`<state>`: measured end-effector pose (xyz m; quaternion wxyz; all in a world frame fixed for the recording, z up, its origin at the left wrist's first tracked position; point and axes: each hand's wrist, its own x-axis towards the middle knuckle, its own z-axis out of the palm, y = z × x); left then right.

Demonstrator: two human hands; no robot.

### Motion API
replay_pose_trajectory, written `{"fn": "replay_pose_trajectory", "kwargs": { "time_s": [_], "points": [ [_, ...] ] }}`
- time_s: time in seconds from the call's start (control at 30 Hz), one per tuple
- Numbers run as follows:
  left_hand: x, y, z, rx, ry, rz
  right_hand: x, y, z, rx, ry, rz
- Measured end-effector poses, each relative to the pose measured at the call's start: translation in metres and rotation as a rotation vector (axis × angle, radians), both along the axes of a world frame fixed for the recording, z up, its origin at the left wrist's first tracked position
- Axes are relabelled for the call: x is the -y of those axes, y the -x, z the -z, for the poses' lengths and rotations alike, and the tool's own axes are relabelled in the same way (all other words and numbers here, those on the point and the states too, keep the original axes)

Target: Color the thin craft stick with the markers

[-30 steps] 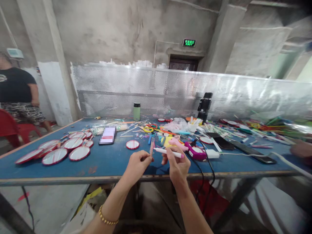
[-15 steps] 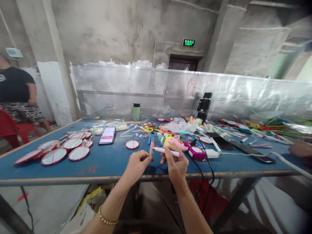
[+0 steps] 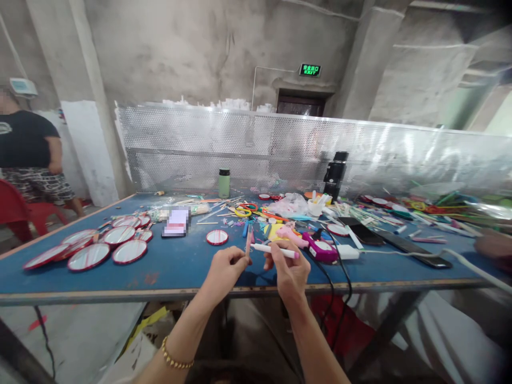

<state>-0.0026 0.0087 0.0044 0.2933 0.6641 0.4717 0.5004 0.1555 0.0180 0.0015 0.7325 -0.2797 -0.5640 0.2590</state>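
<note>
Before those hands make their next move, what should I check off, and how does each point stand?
1. Left hand has the thin stick: ok, pinched at its lower end.
2. Right hand has the white marker: ok, gripped with its far end pointing at the stick.
3. Marker touching the stick: cannot tell; they look very close.
4. Clear space just beyond the right hand: not ok; a pink item and a purple device lie close by.
5. Green bottle upright: ok, standing at the back of the table.
</note>
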Motion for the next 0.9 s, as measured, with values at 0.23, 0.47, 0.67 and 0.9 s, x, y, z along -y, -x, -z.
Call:
{"fn": "replay_pose_trajectory", "kwargs": {
  "time_s": [0.23, 0.47, 0.67, 0.9],
  "points": [
    [-0.0003, 0.0003, 0.0003, -0.01, 0.001, 0.001, 0.0018, -0.0005, -0.0002, -0.019, 0.001, 0.002],
    [0.0004, 0.0003, -0.001, -0.009, 0.005, -0.002, -0.0003, -0.0006, -0.0001, -0.018, -0.001, 0.005],
    [0.0013, -0.0003, -0.0021, 0.002, 0.008, -0.001, 0.0015, -0.0013, 0.0009, -0.014, 0.011, 0.006],
    [0.0016, 0.0001, -0.0022, -0.004, 0.009, -0.002, 0.0004, 0.0001, -0.0002, -0.034, 0.01, 0.017]
  ]
}}
